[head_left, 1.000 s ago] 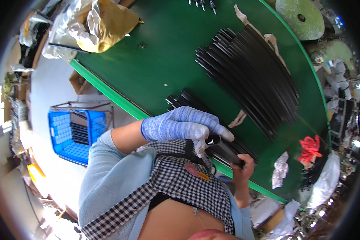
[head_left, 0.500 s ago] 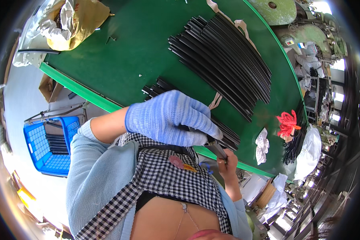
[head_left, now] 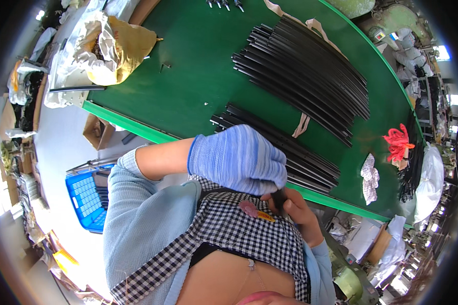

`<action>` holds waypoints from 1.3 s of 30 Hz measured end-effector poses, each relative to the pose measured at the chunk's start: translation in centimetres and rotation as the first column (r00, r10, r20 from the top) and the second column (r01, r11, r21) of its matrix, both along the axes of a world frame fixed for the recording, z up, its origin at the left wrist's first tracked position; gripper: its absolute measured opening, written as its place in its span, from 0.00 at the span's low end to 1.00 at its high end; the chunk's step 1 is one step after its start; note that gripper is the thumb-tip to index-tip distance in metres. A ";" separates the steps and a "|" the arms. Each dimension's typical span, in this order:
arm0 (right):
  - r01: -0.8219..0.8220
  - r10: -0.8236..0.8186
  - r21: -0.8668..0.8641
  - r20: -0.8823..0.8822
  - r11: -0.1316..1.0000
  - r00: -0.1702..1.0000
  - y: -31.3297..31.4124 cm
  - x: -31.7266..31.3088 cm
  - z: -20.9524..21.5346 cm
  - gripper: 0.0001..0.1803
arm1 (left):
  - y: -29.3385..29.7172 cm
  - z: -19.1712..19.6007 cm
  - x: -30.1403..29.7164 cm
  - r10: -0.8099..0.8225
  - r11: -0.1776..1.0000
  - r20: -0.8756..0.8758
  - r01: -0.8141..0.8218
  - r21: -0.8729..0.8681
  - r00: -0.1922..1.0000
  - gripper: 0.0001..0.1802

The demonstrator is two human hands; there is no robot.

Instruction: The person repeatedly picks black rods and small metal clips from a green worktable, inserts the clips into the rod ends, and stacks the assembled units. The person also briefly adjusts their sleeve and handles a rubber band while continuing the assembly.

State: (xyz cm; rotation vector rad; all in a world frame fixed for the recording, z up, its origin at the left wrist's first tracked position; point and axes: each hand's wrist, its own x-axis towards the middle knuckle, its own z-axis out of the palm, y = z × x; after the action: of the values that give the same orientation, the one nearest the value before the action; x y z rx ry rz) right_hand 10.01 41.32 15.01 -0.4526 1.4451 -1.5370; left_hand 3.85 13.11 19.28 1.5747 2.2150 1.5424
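My left hand (head_left: 244, 160), in a blue knitted glove, is closed with its fingers curled down in front of my checked apron. Just beyond its fingertips my bare right hand (head_left: 300, 208) grips a black tube (head_left: 278, 197). Only a short dark stretch of that tube shows between the two hands; the rest is hidden by the glove and fingers. Behind the glove, a smaller group of black tubes (head_left: 310, 165) lies along the table's near edge. Farther back a large bundle of black tubes (head_left: 305, 76) rests side by side, with a pale cloth strap (head_left: 301, 125) showing below it.
The green table (head_left: 188, 61) carries a yellow-and-white sack (head_left: 130, 51) at its left. Toward the right lie a spotted cloth (head_left: 369, 178) and red strips (head_left: 398, 142). A blue basket (head_left: 86, 201) with dark pieces stands off the left side, near a cardboard box (head_left: 97, 131).
The whole view has shifted, so the table and tubes appear farther right. My left fingers have curled in more tightly, and my hands have come closer together around the black tube.
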 end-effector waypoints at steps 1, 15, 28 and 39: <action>0.008 0.003 -0.089 0.127 0.996 0.992 -0.6 0.0 -0.4 0.41 | 0.1 0.0 0.4 0.004 1.000 -0.009 -0.004 0.013 1.000 0.06; 0.241 -0.211 -0.232 0.146 0.942 0.966 1.7 -0.8 1.3 0.37 | -17.5 -12.7 -8.0 0.825 -0.081 -0.478 -0.774 -0.628 0.302 0.14; 0.603 -0.496 -0.030 0.539 0.797 0.681 -0.6 -1.9 -3.4 0.42 | -28.6 -22.4 -13.9 0.377 -0.498 -0.589 -0.380 -0.779 0.714 0.14; 0.645 -0.549 -0.014 0.509 0.764 0.663 -0.5 -3.6 -5.2 0.37 | -26.6 -17.2 -14.9 0.492 -0.334 -0.575 -0.468 -0.818 0.654 0.10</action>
State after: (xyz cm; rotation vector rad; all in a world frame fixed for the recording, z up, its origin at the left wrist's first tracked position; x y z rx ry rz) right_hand 6.38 40.83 9.84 0.3499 1.0869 -2.1448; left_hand -11.08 -13.47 2.13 -0.0409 2.7585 -0.5881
